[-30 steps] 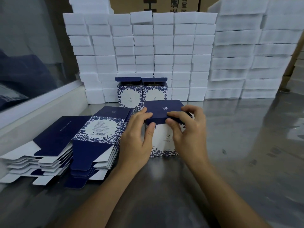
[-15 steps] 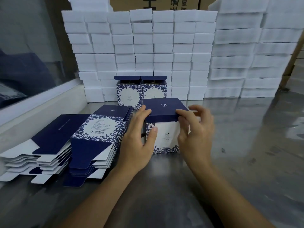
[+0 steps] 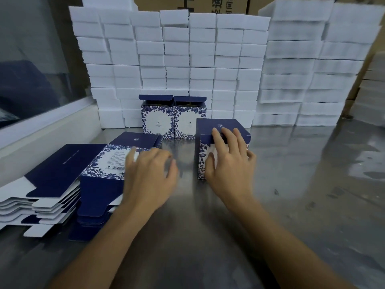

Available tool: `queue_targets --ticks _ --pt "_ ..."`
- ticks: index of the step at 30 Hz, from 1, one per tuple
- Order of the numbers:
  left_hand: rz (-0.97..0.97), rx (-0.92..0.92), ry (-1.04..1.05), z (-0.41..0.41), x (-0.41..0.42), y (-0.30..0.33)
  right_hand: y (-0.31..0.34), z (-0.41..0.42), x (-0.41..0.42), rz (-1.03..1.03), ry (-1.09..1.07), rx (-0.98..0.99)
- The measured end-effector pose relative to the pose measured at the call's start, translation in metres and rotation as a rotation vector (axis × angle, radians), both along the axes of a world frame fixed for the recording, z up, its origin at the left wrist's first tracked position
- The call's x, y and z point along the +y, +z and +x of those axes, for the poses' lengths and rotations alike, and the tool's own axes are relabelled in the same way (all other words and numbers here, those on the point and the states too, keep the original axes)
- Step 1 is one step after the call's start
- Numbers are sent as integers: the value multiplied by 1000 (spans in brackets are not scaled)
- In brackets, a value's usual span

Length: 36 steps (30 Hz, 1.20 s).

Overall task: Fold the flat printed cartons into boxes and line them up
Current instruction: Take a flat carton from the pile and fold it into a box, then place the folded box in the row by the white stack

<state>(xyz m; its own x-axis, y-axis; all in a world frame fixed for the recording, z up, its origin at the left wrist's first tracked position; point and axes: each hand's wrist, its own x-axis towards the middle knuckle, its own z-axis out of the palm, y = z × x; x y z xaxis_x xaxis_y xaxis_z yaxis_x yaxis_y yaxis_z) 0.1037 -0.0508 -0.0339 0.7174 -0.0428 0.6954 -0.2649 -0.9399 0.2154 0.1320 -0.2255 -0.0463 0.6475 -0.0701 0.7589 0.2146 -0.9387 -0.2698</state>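
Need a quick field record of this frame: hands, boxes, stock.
left hand: open, blurred, over the flat carton stack
right hand: fingers spread on the folded box, lid closed
finished boxes: two side by side, top flaps up, against the white foam blocks
surface: steel table

**Two bare forearms, nothing worn**

Both arms are bare from the lower edge of the view up to the fingertips, with no sleeve showing on either. The left hand (image 3: 149, 176) is bare and blurred, so fine detail on it cannot be made out. The right hand (image 3: 229, 163) is bare too, sharper, with short, plain fingernails. Neither wrist carries a band or watch.
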Motion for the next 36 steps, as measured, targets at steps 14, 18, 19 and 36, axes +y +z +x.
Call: queue_targets --ticks 14,18,19,36 --pt "199 501 431 30 26 -22 7 120 -28 -48 -120 222" --pt "236 424 446 32 26 -29 10 154 -28 -30 -77 250" --pt "232 414 448 33 26 -29 10 161 -26 -16 -64 257" --pt "269 341 474 36 24 -33 38 210 -9 -82 110 542"
